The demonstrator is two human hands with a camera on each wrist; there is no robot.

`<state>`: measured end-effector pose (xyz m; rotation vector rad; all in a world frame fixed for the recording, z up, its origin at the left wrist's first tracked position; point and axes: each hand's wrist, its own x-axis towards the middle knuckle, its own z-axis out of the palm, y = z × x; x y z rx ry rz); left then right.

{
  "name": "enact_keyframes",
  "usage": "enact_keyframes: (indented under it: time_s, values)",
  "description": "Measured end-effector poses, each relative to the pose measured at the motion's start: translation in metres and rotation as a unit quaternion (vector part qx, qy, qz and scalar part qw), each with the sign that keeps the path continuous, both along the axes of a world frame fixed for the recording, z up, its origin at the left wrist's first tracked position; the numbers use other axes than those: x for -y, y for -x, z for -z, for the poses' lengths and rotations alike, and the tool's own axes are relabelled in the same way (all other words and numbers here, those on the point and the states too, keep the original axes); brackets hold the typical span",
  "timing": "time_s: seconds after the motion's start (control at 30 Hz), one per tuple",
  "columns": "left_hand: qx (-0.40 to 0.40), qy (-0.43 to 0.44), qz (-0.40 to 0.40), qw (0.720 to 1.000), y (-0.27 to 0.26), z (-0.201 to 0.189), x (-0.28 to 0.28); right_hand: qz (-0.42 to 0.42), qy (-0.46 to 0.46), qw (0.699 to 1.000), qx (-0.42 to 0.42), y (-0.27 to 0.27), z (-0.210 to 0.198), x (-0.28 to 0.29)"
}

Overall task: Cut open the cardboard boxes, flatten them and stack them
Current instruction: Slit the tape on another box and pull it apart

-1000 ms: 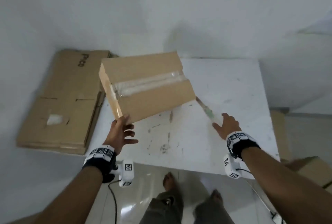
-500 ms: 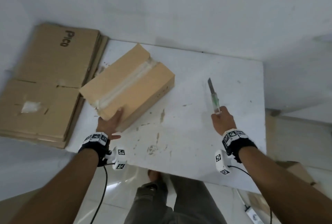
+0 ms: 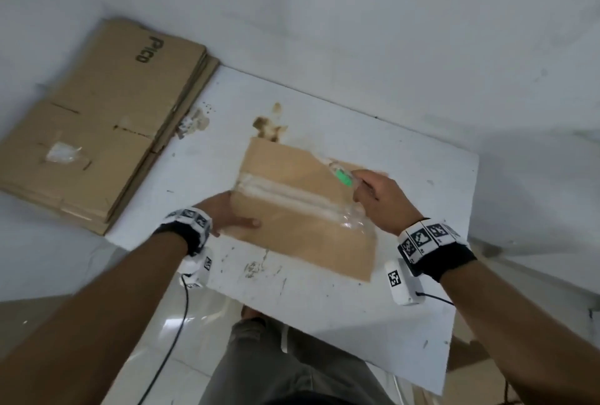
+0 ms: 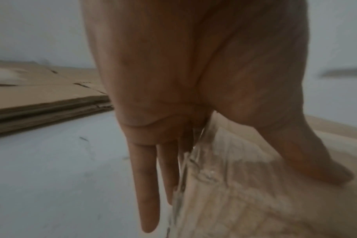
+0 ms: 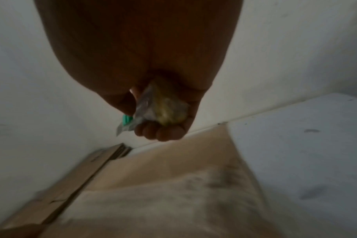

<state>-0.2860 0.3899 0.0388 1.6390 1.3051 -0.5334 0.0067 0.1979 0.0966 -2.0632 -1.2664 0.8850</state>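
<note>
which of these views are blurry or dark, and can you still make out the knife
Head view: bright, but motion-blurred around the right hand and knife. Right wrist view: dim, box smeared, only the knife's green tip shows. Left wrist view: soft, left hand shadowed.

Matt brown cardboard box (image 3: 292, 209), glossy clear tape (image 3: 292, 195), scuffed white table (image 3: 406, 323)

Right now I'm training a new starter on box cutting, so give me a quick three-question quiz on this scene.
1. True or false: the tape along the cardboard box seam is already slit open.
2. Which hand grips the green-handled knife? A) left hand B) right hand
3. Where does the stack of flattened cardboard lie, seen from the head view?

Key:
1. False: the tape looks unbroken.
2. B: the right hand grips it; the left hand steadies the box's end.
3. Left of the white table.
</note>
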Motion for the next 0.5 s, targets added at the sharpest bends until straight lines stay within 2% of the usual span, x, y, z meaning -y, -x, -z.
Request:
enact_keyframes:
  time_s: [0.13, 0.23, 0.33, 0.5]
  values:
    - [-0.004, -0.006, -0.029, 1.000, -0.010, 0.012, 0.043, -0.101, 0.027, 0.994, 0.021, 0.027, -0.010, -0.010]
    - [0.069, -0.067, -0.064, 0.993, -0.013, 0.015, 0.054, -0.149, 0.050, 0.986, 0.053, 0.044, -0.008, -0.011]
    - [0.141, -0.136, -0.045, 0.980, -0.013, 0.019, 0.051, -0.187, 0.077, 0.973, 0.110, 0.055, 0.002, -0.010]
    - [0.164, -0.158, -0.011, 0.974, -0.010, 0.035, 0.050, -0.199, 0.084, 0.961, 0.175, 0.064, 0.009, -0.010]
